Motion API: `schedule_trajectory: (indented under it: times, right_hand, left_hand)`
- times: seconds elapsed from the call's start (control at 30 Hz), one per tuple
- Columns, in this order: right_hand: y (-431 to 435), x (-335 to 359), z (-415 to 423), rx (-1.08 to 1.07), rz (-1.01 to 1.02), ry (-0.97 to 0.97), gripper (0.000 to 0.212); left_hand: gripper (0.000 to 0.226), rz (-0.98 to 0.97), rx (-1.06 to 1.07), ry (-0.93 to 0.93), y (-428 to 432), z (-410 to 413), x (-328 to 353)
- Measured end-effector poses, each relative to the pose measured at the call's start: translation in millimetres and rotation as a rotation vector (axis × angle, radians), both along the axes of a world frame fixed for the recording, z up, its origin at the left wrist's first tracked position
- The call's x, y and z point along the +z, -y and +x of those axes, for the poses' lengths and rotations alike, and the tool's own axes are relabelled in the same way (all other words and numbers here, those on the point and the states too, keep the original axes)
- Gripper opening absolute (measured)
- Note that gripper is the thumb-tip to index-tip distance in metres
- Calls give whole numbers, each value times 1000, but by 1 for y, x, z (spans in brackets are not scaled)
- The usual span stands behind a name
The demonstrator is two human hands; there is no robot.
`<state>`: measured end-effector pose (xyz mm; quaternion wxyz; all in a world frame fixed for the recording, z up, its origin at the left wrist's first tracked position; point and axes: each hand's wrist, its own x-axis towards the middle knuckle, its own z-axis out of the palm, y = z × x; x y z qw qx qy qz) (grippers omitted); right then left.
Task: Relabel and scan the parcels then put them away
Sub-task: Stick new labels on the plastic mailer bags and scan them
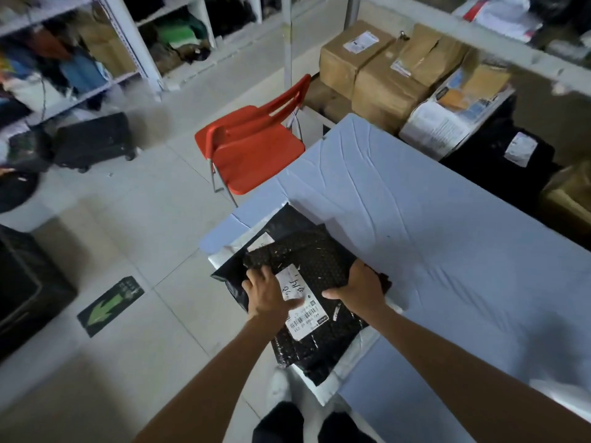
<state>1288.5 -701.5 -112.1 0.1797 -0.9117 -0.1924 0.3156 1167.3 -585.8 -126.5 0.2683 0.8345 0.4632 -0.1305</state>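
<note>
A black bubble-wrap parcel [316,266] lies on the near left corner of the table [447,225], on top of other flat grey and black mailer bags [278,225]. A white shipping label [302,302] with a barcode and handwriting is stuck on its top. My left hand [267,294] grips the parcel's left edge, thumb on the label. My right hand [361,289] grips its right edge, fingers curled over the side.
A red chair [252,148] stands at the table's far left end. Cardboard boxes [383,68] and a black parcel [499,158] sit under a shelf behind the table. Shelving with clothes [64,59] lines the left. A green arrow [108,305] marks the floor.
</note>
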Motion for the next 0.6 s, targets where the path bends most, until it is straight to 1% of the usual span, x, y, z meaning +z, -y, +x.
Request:
schedule_trajectory:
  times: [0.07,0.17,0.23,0.27,0.4,0.47,0.57,0.6]
  right_hand:
    - [-1,3,4,-75,58,-57,56]
    - [-4,15,10,-195,193,-187,42]
    - [-7,30,15,-308,304,-279,40]
    - [-8,39,18,-361,352,-290,41]
    - [3,86,34,-501,518,-258,39]
    - [20,109,43,-542,574,-218,38]
    - [62,132,50,-632,632,-144,40]
    - [81,139,50,-666,646,-117,39]
  left_hand:
    - [91,-41,34,33,-3,-1,3]
    - [87,-125,90,82,-13,1,13]
    - [84,-138,115,119,-21,5,27]
    - [84,-135,112,126,-25,9,34]
    - [83,-176,113,208,-36,29,69]
    - [78,-203,53,236,-31,46,81]
    - [49,-320,-62,306,1,76,94]
    - [47,-386,-104,339,18,85,96]
